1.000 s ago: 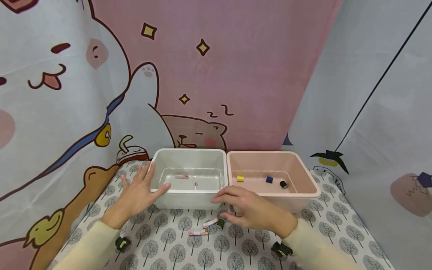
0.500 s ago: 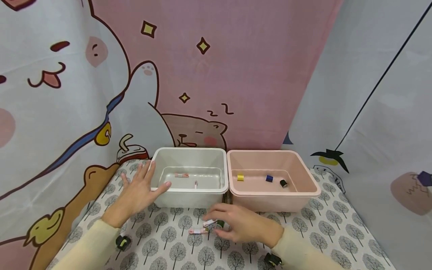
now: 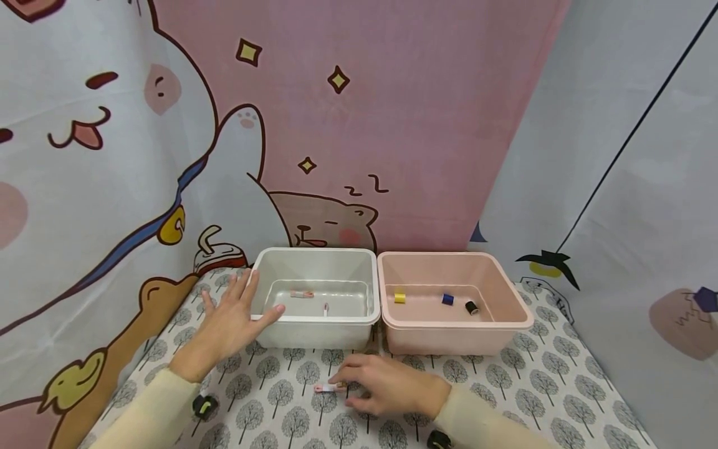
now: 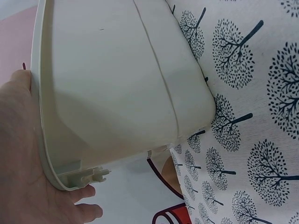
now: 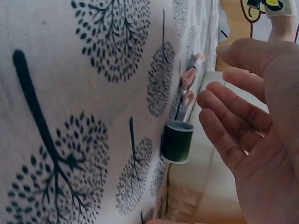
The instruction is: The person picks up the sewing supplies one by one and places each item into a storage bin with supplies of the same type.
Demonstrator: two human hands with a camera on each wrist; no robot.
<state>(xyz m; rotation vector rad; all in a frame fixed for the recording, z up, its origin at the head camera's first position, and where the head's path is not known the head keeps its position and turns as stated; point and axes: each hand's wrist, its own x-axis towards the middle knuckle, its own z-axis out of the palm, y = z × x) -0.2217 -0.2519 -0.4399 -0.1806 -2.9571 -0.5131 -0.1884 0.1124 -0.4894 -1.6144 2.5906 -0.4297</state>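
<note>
My left hand (image 3: 224, 324) rests against the left front corner of the white bin (image 3: 316, 333), fingers spread. In the left wrist view the hand (image 4: 28, 163) lies along the bin's rim. My right hand (image 3: 387, 386) is low over the cloth, with fingers loosely bent and nothing between them. In the right wrist view a green thread spool (image 5: 177, 142) stands just beyond its fingertips, apart from them. Two small pink-and-white clip-like pieces (image 5: 189, 77) lie behind the spool. From the head, one clip-like piece (image 3: 330, 388) shows by the fingertips; the hand hides the spool and the other piece.
Inside the white bin are two more pink clip-like pieces (image 3: 301, 294). A pink bin (image 3: 449, 340) stands beside it, with a yellow spool (image 3: 399, 298), a blue spool (image 3: 447, 299) and a black spool (image 3: 472, 307). The tree-print cloth (image 3: 297, 411) covers the table.
My right hand has come down and toward me from the bins' front rims, over the green spool and a clip-like piece on the cloth. My left hand has stayed still.
</note>
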